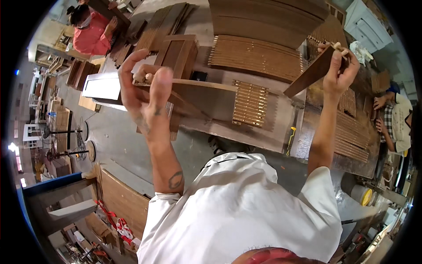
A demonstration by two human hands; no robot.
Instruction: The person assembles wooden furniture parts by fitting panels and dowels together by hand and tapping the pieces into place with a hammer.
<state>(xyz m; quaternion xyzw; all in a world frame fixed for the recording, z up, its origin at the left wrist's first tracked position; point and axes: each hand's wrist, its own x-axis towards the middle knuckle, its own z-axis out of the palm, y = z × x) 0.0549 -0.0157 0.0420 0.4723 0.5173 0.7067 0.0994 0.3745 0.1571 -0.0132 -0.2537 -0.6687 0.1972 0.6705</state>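
In the head view the work looks partway along: a pile of short brown wooden slats with pale ends (250,103) lies near the worktop's (277,119) near edge, and a stack of long brown wooden slats (255,57) sits toward the far edge. Much seems left, since the pieces lie loose and the held board is joined to nothing visible.

The right hand (338,77) pinches this flat, dark brown wooden board (310,72) between thumb and fingers, slanting above the worktop's right edge. It looks smooth and plain. The left hand (147,105) curls by a brown wooden plank with a lighter edge (202,94); I cannot tell whether it grips it.
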